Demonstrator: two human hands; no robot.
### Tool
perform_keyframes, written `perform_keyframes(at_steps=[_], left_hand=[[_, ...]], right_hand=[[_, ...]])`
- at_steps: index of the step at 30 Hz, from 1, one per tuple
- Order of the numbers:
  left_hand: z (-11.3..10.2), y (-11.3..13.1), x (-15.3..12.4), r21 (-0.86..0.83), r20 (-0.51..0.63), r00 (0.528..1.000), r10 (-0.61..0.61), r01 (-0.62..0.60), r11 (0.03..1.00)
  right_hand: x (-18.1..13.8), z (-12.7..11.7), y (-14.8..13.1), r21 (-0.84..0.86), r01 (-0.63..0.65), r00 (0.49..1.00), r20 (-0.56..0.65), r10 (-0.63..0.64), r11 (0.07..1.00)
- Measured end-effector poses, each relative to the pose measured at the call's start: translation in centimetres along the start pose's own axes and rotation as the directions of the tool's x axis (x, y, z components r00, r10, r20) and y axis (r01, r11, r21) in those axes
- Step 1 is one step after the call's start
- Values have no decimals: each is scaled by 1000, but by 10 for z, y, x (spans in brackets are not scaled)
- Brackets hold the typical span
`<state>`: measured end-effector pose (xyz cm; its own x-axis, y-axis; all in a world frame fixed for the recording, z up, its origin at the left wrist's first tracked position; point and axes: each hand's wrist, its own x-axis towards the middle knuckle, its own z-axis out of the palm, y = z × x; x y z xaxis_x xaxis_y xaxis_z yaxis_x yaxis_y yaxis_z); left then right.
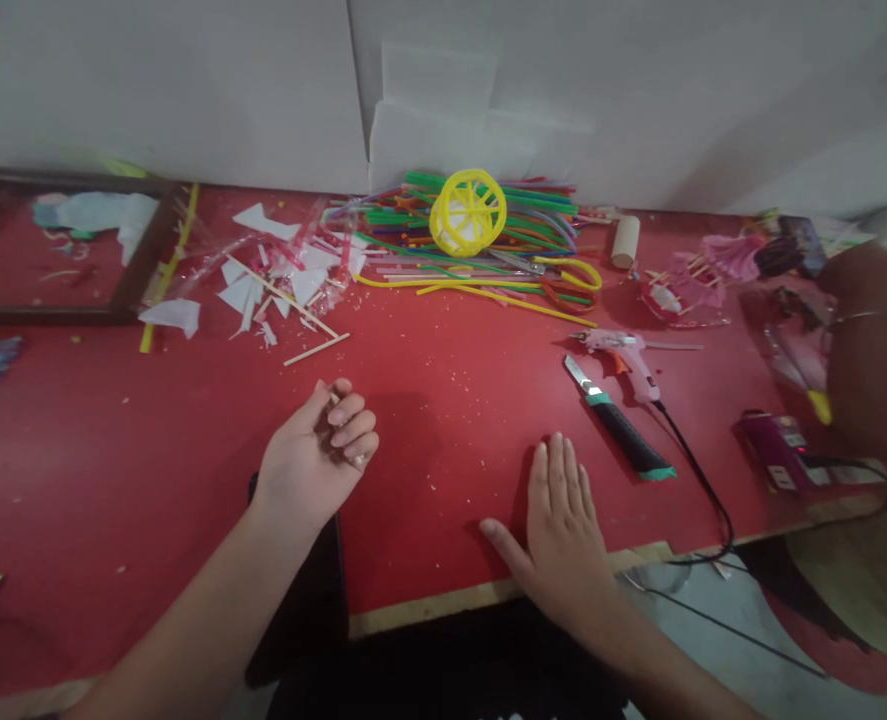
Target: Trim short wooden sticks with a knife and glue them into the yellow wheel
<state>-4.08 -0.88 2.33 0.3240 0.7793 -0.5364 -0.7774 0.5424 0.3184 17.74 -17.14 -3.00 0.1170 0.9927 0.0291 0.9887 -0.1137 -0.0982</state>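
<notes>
My left hand (pixel 321 450) rests on the red table (pixel 443 420) with its fingers curled loosely inward; I see nothing in them. My right hand (pixel 561 520) lies flat near the table's front edge, palm down, fingers stretched out and thumb apart, holding nothing. A utility knife (pixel 619 420) with a black and teal handle lies just right of my right hand's fingertips. Beyond it lies a pink glue gun (pixel 627 355) with a black cord. A yellow straw ball (pixel 467 212) sits on a pile of coloured straws (pixel 480 245) at the back.
White paper scraps and thin wooden sticks (pixel 278 290) litter the back left beside a dark frame (pixel 60 250). A cardboard roll (pixel 625 241) and pink craft pieces (pixel 694 280) lie at the back right. Another person's arm (pixel 874 350) reaches in at the right, near a purple device (pixel 777 450).
</notes>
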Motion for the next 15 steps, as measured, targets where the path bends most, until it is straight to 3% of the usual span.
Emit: perform_keyframes(at_steps=[3,6,8,9,10,12,15], left_hand=[[0,5,1,-16,39,999,32,-31,999],[-2,10,3,-28,89,993,73,-70,997],[-5,14,4,-38,116,988,104,-101,994],[-6,16,5,-45,126,985,118,-113,993],[-8,17,6,-55,132,983,128,-121,991],[-10,18,8,-77,138,982,129,-120,990],[-12,17,9,-97,134,986,98,-85,992]], right_hand=[[43,2,-33,78,37,998,42,-40,996],[112,0,-71,245,90,990,86,-114,966],[157,-4,-89,429,245,953,60,-298,870],[176,-6,-94,538,326,915,27,-402,777],[192,-9,-95,632,361,898,-38,-438,686],[210,-17,-88,747,349,917,-149,-370,566],[205,-32,-59,762,228,953,-48,-298,606]])
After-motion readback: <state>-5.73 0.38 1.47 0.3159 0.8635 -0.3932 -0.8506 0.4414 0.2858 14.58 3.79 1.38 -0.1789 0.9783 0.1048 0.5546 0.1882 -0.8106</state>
